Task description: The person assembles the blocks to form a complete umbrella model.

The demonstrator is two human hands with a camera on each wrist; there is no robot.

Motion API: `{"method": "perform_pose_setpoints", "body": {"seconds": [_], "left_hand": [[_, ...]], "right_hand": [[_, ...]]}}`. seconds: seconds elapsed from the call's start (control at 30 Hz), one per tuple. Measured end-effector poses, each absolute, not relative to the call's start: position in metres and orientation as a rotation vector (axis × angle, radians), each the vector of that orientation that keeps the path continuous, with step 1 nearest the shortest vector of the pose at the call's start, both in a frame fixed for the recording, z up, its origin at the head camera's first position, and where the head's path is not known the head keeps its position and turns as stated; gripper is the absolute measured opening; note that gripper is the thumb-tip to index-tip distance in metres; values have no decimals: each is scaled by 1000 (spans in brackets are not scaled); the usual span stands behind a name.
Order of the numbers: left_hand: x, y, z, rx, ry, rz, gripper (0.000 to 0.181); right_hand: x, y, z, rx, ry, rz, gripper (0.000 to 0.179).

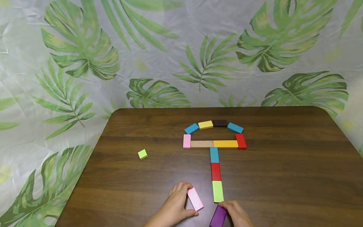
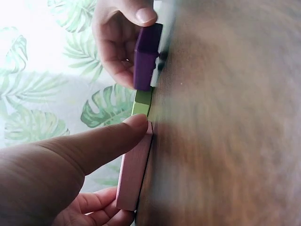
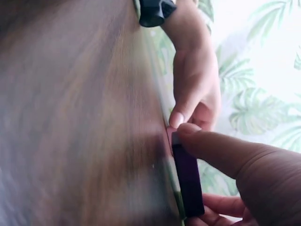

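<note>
My left hand holds a pink block by its ends, thumb at the near end and fingers at the far one. The block lies slanted at the table's front. To the right, a purple block is gripped between the thumb and fingers of my right hand. It is tilted, just below a lime green block. That green block ends a column with a red block and a blue block above it. In the left wrist view the purple block appears beyond the pink block.
Above the column, a wooden block and an orange-yellow block form a bar. Pink, blue, yellow, dark and red blocks arch over it, the dark block near the top. A small lime cube lies apart on the brown table.
</note>
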State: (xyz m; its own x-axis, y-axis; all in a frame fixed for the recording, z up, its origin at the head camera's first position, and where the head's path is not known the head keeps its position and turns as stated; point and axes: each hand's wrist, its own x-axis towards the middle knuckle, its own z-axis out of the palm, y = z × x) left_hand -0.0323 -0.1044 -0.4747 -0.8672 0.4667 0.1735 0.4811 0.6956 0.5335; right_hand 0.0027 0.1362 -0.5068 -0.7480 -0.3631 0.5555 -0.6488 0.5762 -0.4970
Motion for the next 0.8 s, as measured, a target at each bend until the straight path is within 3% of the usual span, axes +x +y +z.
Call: {"method": "perform_pose_setpoints", "body": {"seconds": [0.33,0.6,0.8], "left_hand": [[-33,-105,-476,-825,-2851,-903,70],[-33,-107,-476,-828,-2835,-906,49],[-32,-108,-475,-805,-2863,-917,46]], "right_hand": [[7,131,-506,713,-2508,956,70],[6,133,-505,798,-2444,982,68],[5,130,-505,805,-2426,1013,69]]}}
